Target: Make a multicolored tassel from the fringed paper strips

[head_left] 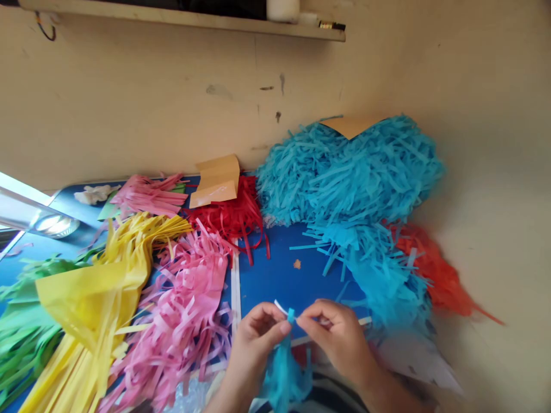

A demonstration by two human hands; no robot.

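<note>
Near the front edge of the blue table, a blue tissue-paper tassel (286, 373) hangs down with its twisted top between my two hands. My left hand (258, 335) pinches that top between thumb and forefinger. A thin white strip (280, 307) sticks up past the left fingertips. Just to the right, my right hand (338, 332) is closed in a pinch, its fingertips beside the tassel's top on what looks like the strip's other end. The strip seems to pass around or through the top; which one I cannot tell.
A big heap of blue paper fringe (344, 178) stands at the back right, with red-orange fringe (434, 269) beside it. Pink (189, 287), yellow (124, 269), green (30, 321) and red fringe (241, 212) lie leftward. Brown paper (219, 175) tops the red. A shelf (193, 17) hangs above.
</note>
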